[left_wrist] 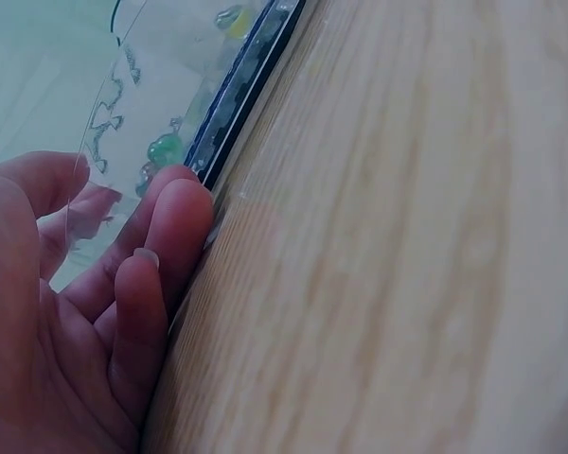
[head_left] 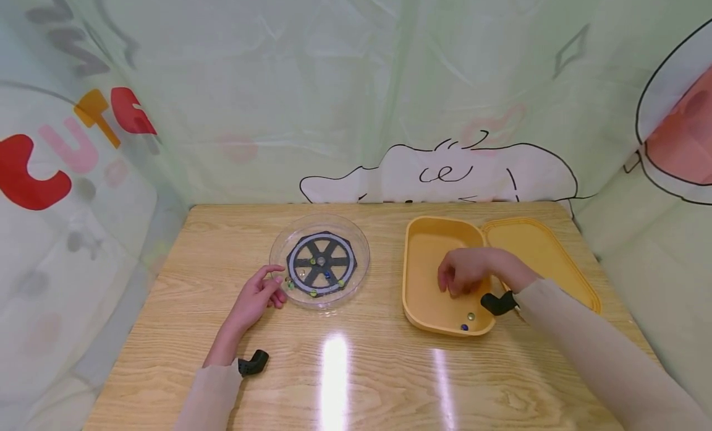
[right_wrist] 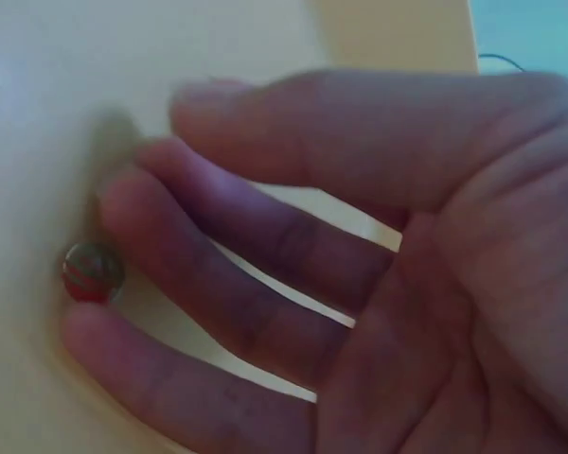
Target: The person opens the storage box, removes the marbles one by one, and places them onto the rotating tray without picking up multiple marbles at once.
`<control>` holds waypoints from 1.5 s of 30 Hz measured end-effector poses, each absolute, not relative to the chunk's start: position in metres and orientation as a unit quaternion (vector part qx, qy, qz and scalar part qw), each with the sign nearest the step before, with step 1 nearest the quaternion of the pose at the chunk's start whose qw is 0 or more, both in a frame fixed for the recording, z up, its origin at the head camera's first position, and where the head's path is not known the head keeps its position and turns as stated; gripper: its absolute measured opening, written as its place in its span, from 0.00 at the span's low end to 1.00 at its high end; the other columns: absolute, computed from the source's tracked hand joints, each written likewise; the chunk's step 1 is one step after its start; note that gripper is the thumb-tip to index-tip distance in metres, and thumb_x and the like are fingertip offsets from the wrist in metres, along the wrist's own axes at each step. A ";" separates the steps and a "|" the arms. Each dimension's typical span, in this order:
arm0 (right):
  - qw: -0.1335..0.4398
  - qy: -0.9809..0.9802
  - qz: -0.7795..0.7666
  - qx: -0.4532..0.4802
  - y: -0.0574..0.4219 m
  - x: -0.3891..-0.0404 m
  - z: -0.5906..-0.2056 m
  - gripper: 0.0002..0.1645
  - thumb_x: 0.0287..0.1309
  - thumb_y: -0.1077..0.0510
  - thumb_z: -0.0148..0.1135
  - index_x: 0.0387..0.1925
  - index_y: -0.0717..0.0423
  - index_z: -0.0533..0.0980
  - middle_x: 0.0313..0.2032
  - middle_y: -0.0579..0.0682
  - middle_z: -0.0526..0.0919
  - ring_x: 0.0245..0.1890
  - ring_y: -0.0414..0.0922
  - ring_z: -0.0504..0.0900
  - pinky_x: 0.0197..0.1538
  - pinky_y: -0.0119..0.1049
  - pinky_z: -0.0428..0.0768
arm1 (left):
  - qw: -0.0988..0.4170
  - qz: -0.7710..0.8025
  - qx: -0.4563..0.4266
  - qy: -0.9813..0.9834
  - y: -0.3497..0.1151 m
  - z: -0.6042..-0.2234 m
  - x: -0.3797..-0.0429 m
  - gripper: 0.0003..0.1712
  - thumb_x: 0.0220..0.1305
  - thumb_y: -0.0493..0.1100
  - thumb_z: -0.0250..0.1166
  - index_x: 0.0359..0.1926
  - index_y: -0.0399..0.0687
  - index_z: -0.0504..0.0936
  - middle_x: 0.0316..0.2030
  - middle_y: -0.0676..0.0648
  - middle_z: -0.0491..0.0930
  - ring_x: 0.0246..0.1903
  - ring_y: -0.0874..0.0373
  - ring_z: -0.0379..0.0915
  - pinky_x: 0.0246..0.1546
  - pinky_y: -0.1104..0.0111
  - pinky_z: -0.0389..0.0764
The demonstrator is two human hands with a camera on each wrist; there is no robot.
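My left hand (head_left: 258, 298) is at the near left side of a clear round dish (head_left: 363, 276), its loosely bent fingers touching the wall. In the left wrist view, a green marble (left_wrist: 166, 148) shows through the wall near the fingertips. My right hand (head_left: 466, 271) reaches down into a yellow-orange plastic bin (head_left: 411, 295). The right wrist view shows loosely curved fingers, with the thumb near the index fingertip and no object visible between them. A red-and-green marble (right_wrist: 93, 272) lies by the smallest fingertip. A blue marble (head_left: 464, 327) and a pale marble (head_left: 471, 316) lie in the bin's near corner.
Beneath or inside the dish is a dark wheel-shaped piece (head_left: 301, 265) with spokes, and several small marbles lie around it. A matching yellow-orange lid (head_left: 528, 245) lies right of the bin. Printed curtains (head_left: 278, 109) hang behind the wooden table (head_left: 222, 233).
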State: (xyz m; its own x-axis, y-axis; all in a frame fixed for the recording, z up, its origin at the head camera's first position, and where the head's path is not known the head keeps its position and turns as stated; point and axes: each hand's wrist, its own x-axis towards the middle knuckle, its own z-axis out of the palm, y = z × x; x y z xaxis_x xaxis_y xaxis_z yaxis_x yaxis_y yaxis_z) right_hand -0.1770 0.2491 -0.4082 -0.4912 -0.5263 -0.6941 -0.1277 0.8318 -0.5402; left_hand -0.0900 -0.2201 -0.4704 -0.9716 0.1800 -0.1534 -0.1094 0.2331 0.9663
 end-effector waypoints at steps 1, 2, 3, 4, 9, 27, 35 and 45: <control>0.473 0.831 -0.218 -0.194 0.249 -0.175 -0.408 0.08 0.54 0.67 0.69 0.36 0.56 0.82 0.25 0.47 0.79 0.21 0.42 0.73 0.28 0.32 0.72 | 0.116 0.619 0.024 0.777 -0.220 -0.470 -0.090 0.18 0.77 0.38 0.52 0.63 0.35 0.70 0.29 0.32 0.81 0.24 0.47 0.79 0.29 0.65 0.80; 0.480 0.828 -0.220 -0.190 0.248 -0.172 -0.408 0.08 0.53 0.67 0.70 0.36 0.55 0.83 0.26 0.47 0.79 0.21 0.42 0.73 0.28 0.32 0.73 | 0.115 0.618 0.024 0.777 -0.220 -0.470 -0.090 0.18 0.77 0.38 0.52 0.63 0.35 0.70 0.29 0.33 0.81 0.24 0.47 0.79 0.29 0.65 0.80; 0.484 0.825 -0.221 -0.189 0.248 -0.170 -0.408 0.08 0.53 0.67 0.70 0.36 0.55 0.83 0.26 0.47 0.80 0.22 0.42 0.74 0.29 0.33 0.73 | 0.115 0.618 0.024 0.777 -0.220 -0.470 -0.090 0.18 0.77 0.38 0.52 0.63 0.36 0.70 0.28 0.33 0.81 0.24 0.47 0.79 0.29 0.65 0.80; 0.488 0.823 -0.222 -0.190 0.248 -0.168 -0.408 0.09 0.52 0.68 0.70 0.36 0.55 0.83 0.26 0.47 0.80 0.23 0.42 0.75 0.30 0.33 0.74 | 0.115 0.618 0.024 0.777 -0.220 -0.470 -0.090 0.18 0.77 0.38 0.53 0.63 0.36 0.70 0.28 0.33 0.81 0.24 0.47 0.79 0.29 0.65 0.80; 0.500 0.812 -0.242 -0.182 0.247 -0.162 -0.412 0.11 0.52 0.71 0.70 0.36 0.57 0.83 0.28 0.48 0.81 0.26 0.42 0.77 0.33 0.36 0.78 | 0.114 0.619 0.026 0.777 -0.219 -0.471 -0.091 0.18 0.77 0.38 0.53 0.62 0.35 0.70 0.28 0.35 0.81 0.24 0.47 0.79 0.29 0.65 0.80; 0.397 0.879 -0.128 -0.230 0.245 -0.157 -0.397 0.14 0.44 0.72 0.72 0.27 0.52 0.80 0.28 0.46 0.76 0.30 0.45 0.72 0.34 0.37 0.71 | 0.103 0.618 0.017 0.779 -0.228 -0.504 -0.100 0.19 0.77 0.45 0.55 0.63 0.43 0.72 0.27 0.39 0.81 0.23 0.50 0.78 0.28 0.66 0.80; 0.441 0.867 -0.094 -0.213 0.242 -0.154 -0.398 0.15 0.40 0.71 0.76 0.27 0.51 0.81 0.29 0.46 0.78 0.30 0.45 0.73 0.34 0.37 0.73 | 0.093 0.619 0.028 0.780 -0.228 -0.504 -0.098 0.17 0.76 0.45 0.55 0.60 0.45 0.73 0.26 0.40 0.81 0.22 0.51 0.78 0.27 0.66 0.80; 0.512 0.835 -0.104 -0.171 0.240 -0.148 -0.398 0.11 0.45 0.70 0.75 0.28 0.53 0.84 0.25 0.50 0.83 0.19 0.43 0.75 0.25 0.32 0.75 | 0.101 0.619 0.019 0.779 -0.229 -0.505 -0.099 0.19 0.77 0.45 0.55 0.62 0.43 0.72 0.27 0.39 0.81 0.23 0.51 0.78 0.28 0.67 0.80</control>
State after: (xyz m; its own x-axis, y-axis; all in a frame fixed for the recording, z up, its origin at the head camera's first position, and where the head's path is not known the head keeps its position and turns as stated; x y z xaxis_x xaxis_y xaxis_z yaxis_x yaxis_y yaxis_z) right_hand -0.1477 0.2399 -0.3982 -0.4175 -0.3915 -0.8200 -0.1783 0.9202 -0.3486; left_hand -0.0993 -0.2289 -0.5048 -0.9788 0.1548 -0.1338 -0.0953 0.2337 0.9676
